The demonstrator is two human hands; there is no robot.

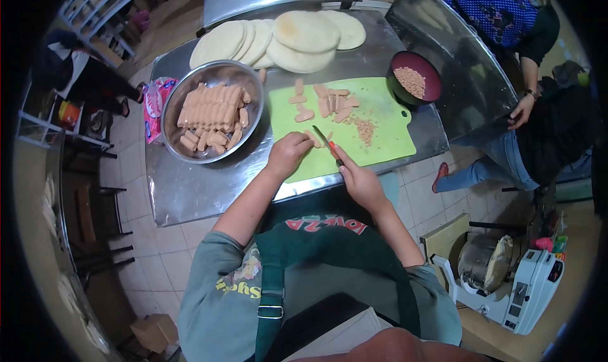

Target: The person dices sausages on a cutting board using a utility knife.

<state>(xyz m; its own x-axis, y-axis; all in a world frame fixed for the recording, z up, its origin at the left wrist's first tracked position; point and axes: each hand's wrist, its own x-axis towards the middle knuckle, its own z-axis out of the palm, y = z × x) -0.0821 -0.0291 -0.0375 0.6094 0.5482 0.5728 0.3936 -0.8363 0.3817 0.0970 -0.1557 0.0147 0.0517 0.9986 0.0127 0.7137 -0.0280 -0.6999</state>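
Observation:
My left hand [291,153] is closed on a sausage [311,137] at the near left part of the green cutting board [386,134]. In my right hand [361,183] is a knife [322,134] with a red and black handle, its blade angled beside that sausage. Farther up the board lie several sausage pieces [334,100]. Finely chopped sausage [365,131] is scattered right of them. To the left, a steel bowl [256,122] holds many sausages [212,108]. A dark bowl with a maroon inside [432,81] at the right contains chopped bits [410,82].
Round flatbreads [306,31] overlap along the back of the metal table [190,197]. A pink plastic packet [155,105] sits left of the steel bowl. Another person [538,121] stands at the right, and one more at the far left. A white stand mixer [529,292] is at lower right.

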